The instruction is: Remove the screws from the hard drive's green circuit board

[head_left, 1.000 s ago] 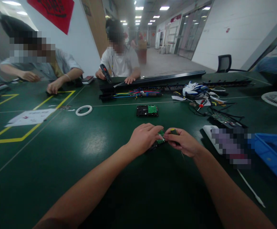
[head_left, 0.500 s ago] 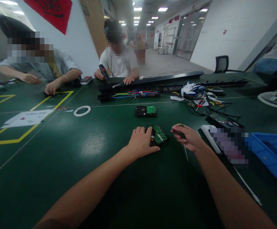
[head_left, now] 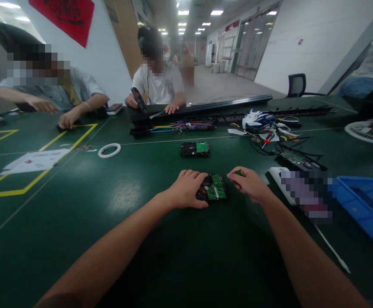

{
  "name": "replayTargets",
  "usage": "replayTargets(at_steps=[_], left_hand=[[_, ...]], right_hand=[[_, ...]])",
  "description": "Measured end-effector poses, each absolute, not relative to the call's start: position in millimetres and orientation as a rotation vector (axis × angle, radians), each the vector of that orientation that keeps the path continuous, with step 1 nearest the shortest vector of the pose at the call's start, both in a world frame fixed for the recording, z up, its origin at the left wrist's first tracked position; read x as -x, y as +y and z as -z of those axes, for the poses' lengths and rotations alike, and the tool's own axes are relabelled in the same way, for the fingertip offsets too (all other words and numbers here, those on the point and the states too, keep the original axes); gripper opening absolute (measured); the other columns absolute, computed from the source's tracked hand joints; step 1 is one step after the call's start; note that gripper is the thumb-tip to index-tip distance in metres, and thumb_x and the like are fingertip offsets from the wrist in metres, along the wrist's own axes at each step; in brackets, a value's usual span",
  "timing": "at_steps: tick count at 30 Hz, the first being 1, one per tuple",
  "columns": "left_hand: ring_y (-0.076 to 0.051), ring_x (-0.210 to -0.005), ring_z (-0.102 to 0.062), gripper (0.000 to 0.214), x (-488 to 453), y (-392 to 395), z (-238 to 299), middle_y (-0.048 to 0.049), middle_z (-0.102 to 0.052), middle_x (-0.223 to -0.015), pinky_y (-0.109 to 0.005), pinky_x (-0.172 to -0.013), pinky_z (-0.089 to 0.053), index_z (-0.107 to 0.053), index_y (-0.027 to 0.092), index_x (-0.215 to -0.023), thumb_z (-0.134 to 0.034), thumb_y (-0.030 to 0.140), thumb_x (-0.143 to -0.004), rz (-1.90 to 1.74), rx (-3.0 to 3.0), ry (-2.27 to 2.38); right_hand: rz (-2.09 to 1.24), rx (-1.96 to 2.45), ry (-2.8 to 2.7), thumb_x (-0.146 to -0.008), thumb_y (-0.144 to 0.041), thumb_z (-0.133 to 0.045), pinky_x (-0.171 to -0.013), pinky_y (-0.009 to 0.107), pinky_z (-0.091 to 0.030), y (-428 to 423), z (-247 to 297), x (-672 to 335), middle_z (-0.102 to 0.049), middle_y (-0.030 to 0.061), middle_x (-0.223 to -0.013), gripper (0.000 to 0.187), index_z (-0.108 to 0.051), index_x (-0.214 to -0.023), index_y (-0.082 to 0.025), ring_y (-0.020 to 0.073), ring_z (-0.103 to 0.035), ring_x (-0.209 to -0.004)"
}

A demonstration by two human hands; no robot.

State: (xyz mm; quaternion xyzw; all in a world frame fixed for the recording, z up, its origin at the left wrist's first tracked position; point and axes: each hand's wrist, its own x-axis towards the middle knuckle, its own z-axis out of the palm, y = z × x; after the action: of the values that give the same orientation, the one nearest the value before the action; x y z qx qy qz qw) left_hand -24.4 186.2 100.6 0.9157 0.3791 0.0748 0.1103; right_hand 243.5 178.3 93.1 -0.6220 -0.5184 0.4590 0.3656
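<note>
Just below frame centre, the left hand (head_left: 186,188) is gripping the drive (head_left: 216,187), seemingly steadying it for screw work, while the right hand (head_left: 249,185) is grasping a screwdriver (head_left: 239,172), probably needing its tip aimed next.

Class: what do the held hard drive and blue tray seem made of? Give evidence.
Hard drive: probably metal, dark and dullish, by its rigid block form.
Circuit board: probably lacquered laminate, by its flat green face.
Blue tray: likely moulded plastic, smooth, by its uniform colour.
</note>
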Motion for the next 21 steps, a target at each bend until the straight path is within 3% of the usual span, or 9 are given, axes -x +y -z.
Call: replayTargets(at_steps=[4, 8, 11, 15, 21], left_hand=[[-0.035, -0.141, -0.052, 0.093, 34, 199, -110, -0.0117, -0.059, -0.150, -0.054, -0.124, -0.030, -0.044, 0.023, -0.154, -0.084, 0.052, -0.076, -0.158, -2.684, 0.834], [-0.036, -0.150, -0.044, 0.097, 39, 203, -111, -0.0124, -0.051, -0.160, -0.060, -0.130, -0.018, -0.040, 0.026, -0.159, -0.086, 0.046, -0.076, -0.101, -2.704, 0.760], [-0.039, -0.159, -0.031, 0.101, 37, 192, -104, -0.0172, -0.036, -0.170, -0.062, -0.131, -0.017, -0.039, 0.024, -0.161, -0.085, 0.057, -0.077, -0.138, -2.762, 0.804], [-0.042, -0.160, -0.027, 0.103, 29, 171, -92, -0.0177, -0.031, -0.172, -0.064, -0.130, -0.018, -0.040, 0.024, -0.162, -0.071, 0.082, -0.082, -0.302, -2.767, 0.917], [-0.043, -0.159, -0.029, 0.090, 19, 162, -82, -0.0176, -0.034, -0.171, -0.067, -0.130, -0.017, -0.051, 0.027, -0.156, -0.060, 0.085, -0.088, -0.399, -2.875, 0.875]], right_hand=[[-0.960, 1.660, -1.663, -0.085, -0.042, -0.069, -0.052, 0.027, -0.035, 176, -93, -240, -0.058, -0.0042, -0.059, 0.020, -0.072, -0.086, -0.022, 0.0123, -0.050, -0.054], [-0.772, 1.670, -1.867, -0.084, -0.039, -0.068, -0.059, 0.029, -0.039, 174, -96, -239, -0.070, -0.0002, -0.070, 0.018, -0.074, -0.082, -0.022, 0.0150, -0.058, -0.062], [-0.640, 1.690, -1.947, -0.086, -0.037, -0.065, -0.063, 0.031, -0.042, 172, -98, -238, -0.074, 0.0009, -0.075, 0.018, -0.075, -0.082, -0.023, 0.0168, -0.062, -0.066], [-0.411, 1.642, -2.079, -0.093, -0.034, -0.060, -0.074, 0.033, -0.045, 172, -97, -233, -0.076, 0.0032, -0.086, 0.019, -0.074, -0.087, -0.024, 0.0198, -0.067, -0.079], [-0.235, 1.585, -2.256, -0.101, -0.031, -0.054, -0.082, 0.034, -0.048, 171, -93, -229, -0.072, 0.0070, -0.093, 0.022, -0.073, -0.092, -0.022, 0.0217, -0.067, -0.088]])
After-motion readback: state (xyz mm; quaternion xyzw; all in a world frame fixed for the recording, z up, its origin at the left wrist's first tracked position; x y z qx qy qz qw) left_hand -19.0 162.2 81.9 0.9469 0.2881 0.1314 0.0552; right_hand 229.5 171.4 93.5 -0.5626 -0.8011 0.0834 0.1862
